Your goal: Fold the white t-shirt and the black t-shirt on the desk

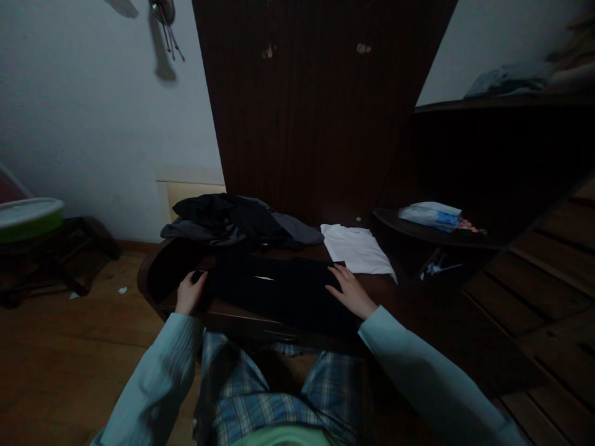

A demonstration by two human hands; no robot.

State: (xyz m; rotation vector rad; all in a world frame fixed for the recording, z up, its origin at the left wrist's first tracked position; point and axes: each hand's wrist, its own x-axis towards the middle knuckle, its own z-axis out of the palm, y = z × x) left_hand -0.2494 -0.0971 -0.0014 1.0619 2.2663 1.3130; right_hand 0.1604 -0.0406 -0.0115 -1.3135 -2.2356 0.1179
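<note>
A black garment [283,288] lies flat and stretched sideways on the dark wooden desk or dresser top [242,311], with a small pale mark near its middle. At its left end my left hand [189,292] is closed, thumb and fingers pinching dark cloth. My right hand [349,291] rests on the garment's right part with its fingers spread. Just behind that hand is a folded white garment [360,249]. A loose heap of black and grey clothes [237,220] sits at the back left. The dim light hides the black garment's folds and kind.
A tall dark wooden panel [307,124] rises behind the top. To the right, a rounded shelf [390,220] holds a white and blue plastic package [432,215]. A green-rimmed basin [32,223] stands on a low stand at the left.
</note>
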